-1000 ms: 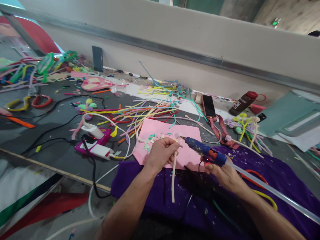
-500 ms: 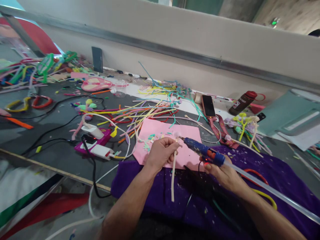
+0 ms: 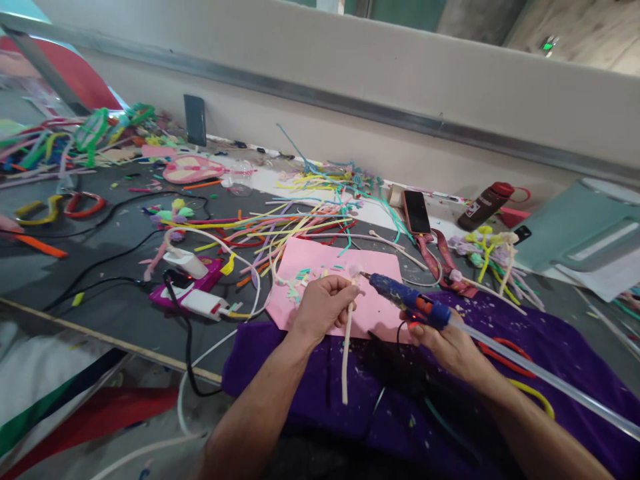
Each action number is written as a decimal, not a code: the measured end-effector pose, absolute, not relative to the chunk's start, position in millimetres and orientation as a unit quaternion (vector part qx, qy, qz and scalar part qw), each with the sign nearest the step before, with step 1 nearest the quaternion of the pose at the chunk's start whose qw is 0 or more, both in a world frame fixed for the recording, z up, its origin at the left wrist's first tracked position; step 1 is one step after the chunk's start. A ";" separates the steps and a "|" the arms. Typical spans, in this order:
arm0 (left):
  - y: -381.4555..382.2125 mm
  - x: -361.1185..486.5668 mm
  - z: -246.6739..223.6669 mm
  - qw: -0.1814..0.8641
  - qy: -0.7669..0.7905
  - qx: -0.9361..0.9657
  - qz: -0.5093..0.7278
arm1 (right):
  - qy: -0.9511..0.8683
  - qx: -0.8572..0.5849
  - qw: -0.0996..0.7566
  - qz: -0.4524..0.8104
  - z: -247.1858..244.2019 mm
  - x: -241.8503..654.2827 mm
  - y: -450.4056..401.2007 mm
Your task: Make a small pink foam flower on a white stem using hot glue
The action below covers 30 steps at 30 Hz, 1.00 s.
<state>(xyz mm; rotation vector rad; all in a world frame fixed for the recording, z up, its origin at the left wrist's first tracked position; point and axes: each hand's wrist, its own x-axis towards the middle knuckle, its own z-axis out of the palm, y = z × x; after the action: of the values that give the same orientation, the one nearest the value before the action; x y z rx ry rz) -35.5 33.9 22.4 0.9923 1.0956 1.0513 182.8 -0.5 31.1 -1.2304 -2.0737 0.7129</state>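
Note:
Between thumb and fingers, my left hand (image 3: 327, 303) pinches a cream pipe cleaner (image 3: 346, 363) that hangs down toward me. A small pale lilac tuft (image 3: 354, 271) shows at its upper end. My right hand (image 3: 445, 341) is wrapped round a blue hot glue gun (image 3: 407, 300) with a small red light lit. The gun's nozzle points left, close to the tuft; I cannot tell whether they touch. A long clear glue stick (image 3: 545, 380) runs out of the gun's back. Under both hands lies a pink sheet (image 3: 380, 263) with small coloured clippings (image 3: 303, 275) on it.
Many pipe cleaners (image 3: 300, 223) lie behind the sheet. A magenta power strip (image 3: 207, 277) with chargers and cables sits left. A phone (image 3: 417, 212), a brown bottle (image 3: 486, 205) and a pipe-cleaner bunch (image 3: 485, 250) stand right. Red-and-yellow-handled pliers (image 3: 507, 353) rest on purple cloth (image 3: 575, 353).
The glue gun in my right hand has shifted slightly right. My left hand and the pipe cleaner have stayed almost still.

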 end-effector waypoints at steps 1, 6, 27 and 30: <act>33.8 -35.4 22.5 0.616 0.476 0.431 0.455 | -0.785 -0.467 0.306 0.269 31.0 182.7 -0.5; 34.0 -35.4 21.3 0.605 0.482 0.435 0.461 | -0.791 -0.468 0.288 0.267 36.2 180.5 -3.0; 34.2 -36.3 20.1 0.619 0.464 0.436 0.460 | -0.790 -0.463 0.295 0.271 37.7 180.5 -0.3; 34.5 -36.2 20.2 0.616 0.471 0.432 0.460 | -0.786 -0.458 0.291 0.296 36.9 181.4 -1.5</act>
<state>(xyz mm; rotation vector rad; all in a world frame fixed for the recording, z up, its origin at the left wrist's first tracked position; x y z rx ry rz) -36.2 34.5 20.2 0.9948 1.0854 1.0594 181.4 -1.5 36.9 -1.2213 -2.0971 0.7894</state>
